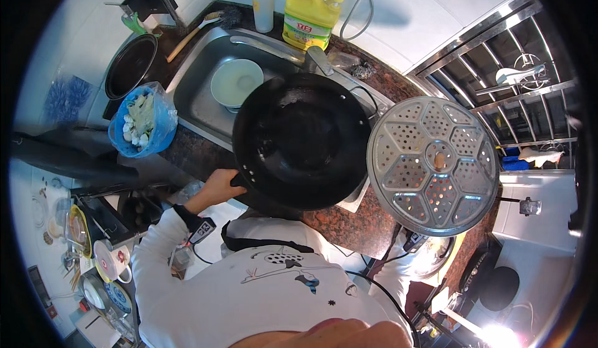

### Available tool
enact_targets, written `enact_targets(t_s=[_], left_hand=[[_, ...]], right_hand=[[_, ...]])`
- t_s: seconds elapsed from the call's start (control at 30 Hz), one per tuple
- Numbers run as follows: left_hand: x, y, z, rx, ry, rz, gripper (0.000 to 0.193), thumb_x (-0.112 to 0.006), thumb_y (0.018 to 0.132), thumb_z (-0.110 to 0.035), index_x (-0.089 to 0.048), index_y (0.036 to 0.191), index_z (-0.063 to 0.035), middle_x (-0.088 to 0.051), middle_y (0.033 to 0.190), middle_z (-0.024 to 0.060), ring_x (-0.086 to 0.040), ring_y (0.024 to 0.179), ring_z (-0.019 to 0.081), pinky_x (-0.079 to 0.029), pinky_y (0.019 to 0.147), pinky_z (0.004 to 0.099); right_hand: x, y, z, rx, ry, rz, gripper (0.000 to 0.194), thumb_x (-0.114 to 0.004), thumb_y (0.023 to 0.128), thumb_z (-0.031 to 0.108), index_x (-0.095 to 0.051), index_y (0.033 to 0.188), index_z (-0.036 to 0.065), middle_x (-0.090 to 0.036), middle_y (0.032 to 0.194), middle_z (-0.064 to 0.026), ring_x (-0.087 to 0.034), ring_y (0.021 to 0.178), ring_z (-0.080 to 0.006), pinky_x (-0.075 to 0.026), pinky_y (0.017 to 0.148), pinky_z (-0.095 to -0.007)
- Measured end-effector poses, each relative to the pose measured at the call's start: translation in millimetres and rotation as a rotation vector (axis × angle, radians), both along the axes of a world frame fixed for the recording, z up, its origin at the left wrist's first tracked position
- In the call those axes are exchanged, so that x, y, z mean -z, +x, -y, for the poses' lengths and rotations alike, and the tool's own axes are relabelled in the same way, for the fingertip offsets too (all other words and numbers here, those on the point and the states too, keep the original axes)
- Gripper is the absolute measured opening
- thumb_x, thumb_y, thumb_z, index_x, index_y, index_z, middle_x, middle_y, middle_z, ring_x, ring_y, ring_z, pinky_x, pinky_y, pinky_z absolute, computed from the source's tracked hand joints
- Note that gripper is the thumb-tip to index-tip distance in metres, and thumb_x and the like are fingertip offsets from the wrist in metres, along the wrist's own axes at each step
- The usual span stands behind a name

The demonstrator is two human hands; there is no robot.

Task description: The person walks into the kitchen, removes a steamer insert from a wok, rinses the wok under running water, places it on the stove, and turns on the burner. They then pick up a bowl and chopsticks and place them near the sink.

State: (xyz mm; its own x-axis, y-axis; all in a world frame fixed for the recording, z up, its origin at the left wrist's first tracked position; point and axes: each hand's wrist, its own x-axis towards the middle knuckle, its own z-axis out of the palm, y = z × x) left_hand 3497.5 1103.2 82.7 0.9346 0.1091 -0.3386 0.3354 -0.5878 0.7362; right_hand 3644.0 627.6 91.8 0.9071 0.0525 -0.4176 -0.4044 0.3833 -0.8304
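A black wok is held over the right part of the steel sink, with my left hand closed on its handle at the lower left. Right of the wok is a round perforated metal steamer plate, tilted above the counter. My right hand lies hidden behind this plate; only the sleeve and a wrist device show below it, so its grip cannot be seen. A white bowl of cloudy liquid stands in the sink, left of the wok.
A blue basket of food scraps in a plastic bag stands left of the sink beside a dark round pan. Behind the sink are a faucet, a yellow detergent jug and a bottle. A glass lid lies at the lower right.
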Motion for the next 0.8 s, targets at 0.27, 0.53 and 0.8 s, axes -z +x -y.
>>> enact_targets(t_s=[0.27, 0.53, 0.8], left_hand=[[-46.8, -67.8, 11.5, -0.341, -0.109, -0.257, 0.025, -0.068, 0.074, -0.014, -0.062, 0.092, 0.0022, -0.056, 0.058, 0.0073, -0.053, 0.045, 0.0131, -0.043, 0.045, 0.0284], [-79.2, -126.4, 39.0, -0.634, -0.112, -0.136, 0.02, -0.069, 0.074, -0.006, -0.062, 0.091, 0.003, -0.055, 0.059, 0.0031, -0.044, 0.052, 0.0068, -0.035, 0.05, 0.0236], [-105.0, -148.0, 72.0, -0.93, -0.236, -0.195, 0.009, -0.068, 0.076, 0.001, -0.059, 0.076, -0.0003, -0.048, 0.054, -0.0023, -0.042, 0.046, 0.0046, -0.031, 0.043, 0.0221]], right_hand=[[-16.1, 84.4, -22.5, -0.248, -0.105, 0.282, 0.042, -0.043, 0.096, 0.039, -0.056, 0.115, 0.003, -0.063, 0.1, -0.0043, -0.062, 0.088, -0.0183, -0.049, 0.072, -0.0346], [-2.5, 173.4, -124.9, -0.605, -1.059, 0.381, 0.044, -0.046, 0.093, 0.042, -0.067, 0.089, 0.002, -0.066, 0.073, -0.0139, -0.064, 0.067, -0.0335, -0.047, 0.058, -0.043], [33.8, 143.8, -195.9, -0.891, -1.728, 0.82, 0.049, -0.05, 0.088, 0.047, -0.068, 0.081, 0.002, -0.067, 0.08, -0.0198, -0.066, 0.077, -0.0363, -0.053, 0.067, -0.0435]])
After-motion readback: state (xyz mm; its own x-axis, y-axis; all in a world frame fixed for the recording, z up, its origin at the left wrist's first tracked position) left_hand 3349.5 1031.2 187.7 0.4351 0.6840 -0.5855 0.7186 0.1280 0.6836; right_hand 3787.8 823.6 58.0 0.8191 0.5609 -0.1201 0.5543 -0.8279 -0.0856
